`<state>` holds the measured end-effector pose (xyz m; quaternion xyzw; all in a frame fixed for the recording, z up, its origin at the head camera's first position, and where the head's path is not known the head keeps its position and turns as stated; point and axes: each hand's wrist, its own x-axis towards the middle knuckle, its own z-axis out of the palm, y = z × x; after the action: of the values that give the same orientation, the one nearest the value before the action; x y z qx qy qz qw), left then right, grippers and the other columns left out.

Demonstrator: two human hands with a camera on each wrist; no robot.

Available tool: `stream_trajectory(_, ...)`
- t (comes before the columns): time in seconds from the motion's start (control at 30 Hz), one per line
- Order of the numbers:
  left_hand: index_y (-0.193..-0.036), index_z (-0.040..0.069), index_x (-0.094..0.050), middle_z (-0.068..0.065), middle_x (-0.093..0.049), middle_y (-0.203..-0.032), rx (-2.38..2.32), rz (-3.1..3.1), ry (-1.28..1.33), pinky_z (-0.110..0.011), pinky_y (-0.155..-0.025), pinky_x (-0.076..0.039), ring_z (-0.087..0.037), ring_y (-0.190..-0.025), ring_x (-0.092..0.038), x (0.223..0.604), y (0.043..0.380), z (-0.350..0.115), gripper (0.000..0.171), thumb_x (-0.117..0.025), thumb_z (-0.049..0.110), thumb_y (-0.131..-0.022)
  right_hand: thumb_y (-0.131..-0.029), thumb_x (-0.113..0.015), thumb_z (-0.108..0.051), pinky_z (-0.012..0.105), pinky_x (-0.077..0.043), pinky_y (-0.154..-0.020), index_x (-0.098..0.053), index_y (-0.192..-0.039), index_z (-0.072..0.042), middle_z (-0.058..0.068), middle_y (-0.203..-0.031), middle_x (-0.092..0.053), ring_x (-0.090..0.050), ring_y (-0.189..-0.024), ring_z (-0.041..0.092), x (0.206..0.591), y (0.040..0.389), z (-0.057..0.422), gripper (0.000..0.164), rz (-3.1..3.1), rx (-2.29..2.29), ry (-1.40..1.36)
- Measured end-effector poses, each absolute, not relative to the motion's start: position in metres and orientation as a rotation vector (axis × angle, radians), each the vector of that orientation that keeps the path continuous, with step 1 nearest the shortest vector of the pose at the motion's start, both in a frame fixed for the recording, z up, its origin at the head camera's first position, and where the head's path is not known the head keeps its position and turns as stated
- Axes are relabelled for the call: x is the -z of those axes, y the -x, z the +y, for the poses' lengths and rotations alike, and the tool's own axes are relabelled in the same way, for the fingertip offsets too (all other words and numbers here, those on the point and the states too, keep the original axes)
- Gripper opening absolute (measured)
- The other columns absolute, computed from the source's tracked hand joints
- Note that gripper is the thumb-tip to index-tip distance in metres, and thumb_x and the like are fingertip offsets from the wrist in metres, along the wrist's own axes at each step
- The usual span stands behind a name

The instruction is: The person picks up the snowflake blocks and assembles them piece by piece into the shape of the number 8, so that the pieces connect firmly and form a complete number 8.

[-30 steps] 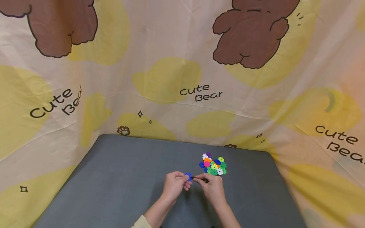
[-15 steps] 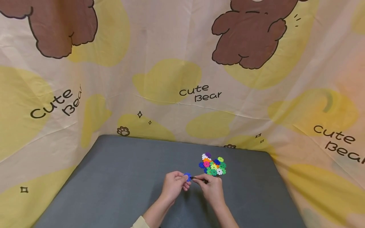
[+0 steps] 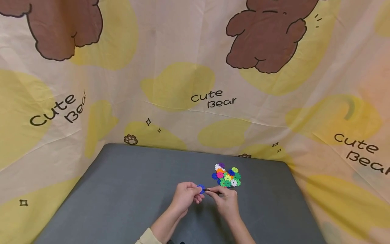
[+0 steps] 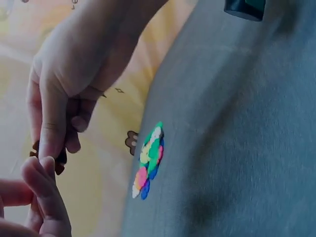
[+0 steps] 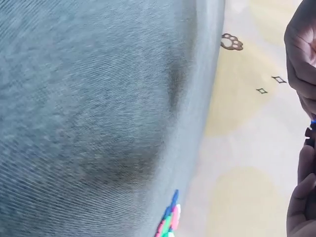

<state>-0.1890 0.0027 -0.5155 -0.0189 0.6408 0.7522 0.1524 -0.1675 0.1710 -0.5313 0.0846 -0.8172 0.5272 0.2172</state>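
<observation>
Above the grey table, my left hand (image 3: 184, 197) pinches a blue notched disc (image 3: 201, 188) between thumb and fingers. Facing it, my right hand (image 3: 228, 203) pinches a dark notched disc (image 4: 61, 159) by its edge. The two discs meet edge to edge between the fingertips; whether their slots interlock I cannot tell. In the right wrist view only a sliver of blue shows beside the dark disc (image 5: 309, 134). Just beyond the hands lies a pile of colourful notched discs (image 3: 227, 178) in green, white, blue, pink, orange, yellow and purple.
The grey table (image 3: 137, 183) ends at the back and both sides against a hanging cloth (image 3: 170, 84) printed with bears. A dark cylindrical object (image 4: 245, 9) appears at the top of the left wrist view.
Both hands keep their hold on the discs and stay almost still. The head view has shifted slightly; the pile is unchanged.
</observation>
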Motion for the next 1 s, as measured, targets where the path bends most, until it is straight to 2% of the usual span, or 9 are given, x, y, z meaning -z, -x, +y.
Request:
stream_trajectory(0.37, -0.093, -0.005, -0.062, -0.019, -0.072, -0.077, -1.979, 2.068, -0.102, -0.026, -0.055, -0.056, -0.014, -0.056, -0.063, 0.521, 0.186, -0.003, 0.015, -0.07, 0.009, -0.094, -0.077, -0.087, -0.012, 0.022, -0.054, -0.06, -0.079, -0.08, -0.023, -0.014, -0.079, -0.073, -0.062, -0.066, 0.001, 0.531, 0.173, 0.179, 0.013, -2.437, -1.349, -0.236)
stream_trajectory(0.43, -0.1, 0.001, -0.065, -0.017, -0.074, -0.085, -1.894, 2.211, -0.181, -0.026, -0.056, -0.055, -0.014, -0.062, -0.064, 0.523, 0.187, -0.005, 0.016, -0.074, 0.011, -0.091, -0.078, -0.086, -0.014, 0.022, -0.053, -0.06, -0.08, -0.081, -0.024, -0.014, -0.081, -0.072, -0.062, -0.068, 0.003, 0.532, 0.173, 0.181, 0.012, -2.46, -1.369, -0.209)
stream_trajectory(0.57, -0.112, 0.012, -0.069, -0.009, -0.073, -0.106, -1.766, 2.458, -0.406, -0.026, -0.069, -0.056, -0.019, -0.084, -0.067, 0.526, 0.19, -0.006, 0.027, -0.079, 0.014, -0.087, -0.08, -0.085, -0.015, 0.022, -0.052, -0.061, -0.08, -0.084, -0.027, -0.014, -0.082, -0.072, -0.06, -0.068, 0.005, 0.532, 0.174, 0.186, 0.013, -2.504, -1.385, -0.19)
stream_trajectory(0.67, -0.104, 0.015, -0.074, -0.003, -0.072, -0.104, -1.738, 2.509, -0.547, -0.025, -0.076, -0.056, -0.019, -0.09, -0.066, 0.526, 0.192, -0.007, 0.019, -0.08, 0.017, -0.087, -0.08, -0.084, -0.015, 0.022, -0.053, -0.062, -0.079, -0.085, -0.027, -0.015, -0.082, -0.073, -0.061, -0.068, 0.004, 0.531, 0.174, 0.188, 0.014, -2.51, -1.411, -0.232)
stream_trajectory(0.77, -0.093, 0.016, -0.075, 0.002, -0.071, -0.094, -1.724, 2.516, -0.597, -0.023, -0.073, -0.054, -0.012, -0.083, -0.063, 0.527, 0.192, -0.006, 0.008, -0.08, 0.018, -0.086, -0.08, -0.084, -0.013, 0.023, -0.055, -0.064, -0.079, -0.085, -0.025, -0.014, -0.081, -0.074, -0.064, -0.069, 0.004, 0.531, 0.173, 0.189, 0.014, -2.492, -1.451, -0.297)
stream_trajectory(0.87, -0.088, 0.015, -0.075, 0.003, -0.07, -0.089, -1.727, 2.512, -0.579, -0.021, -0.07, -0.052, -0.006, -0.077, -0.059, 0.528, 0.191, -0.006, 0.008, -0.081, 0.019, -0.086, -0.081, -0.084, -0.013, 0.025, -0.057, -0.068, -0.078, -0.086, -0.022, -0.011, -0.081, -0.074, -0.066, -0.07, 0.005, 0.53, 0.173, 0.19, 0.012, -2.497, -1.487, -0.329)
stream_trajectory(1.0, -0.085, 0.014, -0.073, 0.002, -0.068, -0.087, -1.776, 2.509, -0.502, -0.021, -0.068, -0.051, -0.007, -0.076, -0.059, 0.53, 0.189, -0.005, 0.007, -0.08, 0.017, -0.086, -0.083, -0.082, -0.014, 0.024, -0.057, -0.073, -0.079, -0.094, -0.015, -0.007, -0.087, -0.075, -0.068, -0.077, 0.007, 0.531, 0.176, 0.198, 0.011, -2.562, -1.507, -0.226)
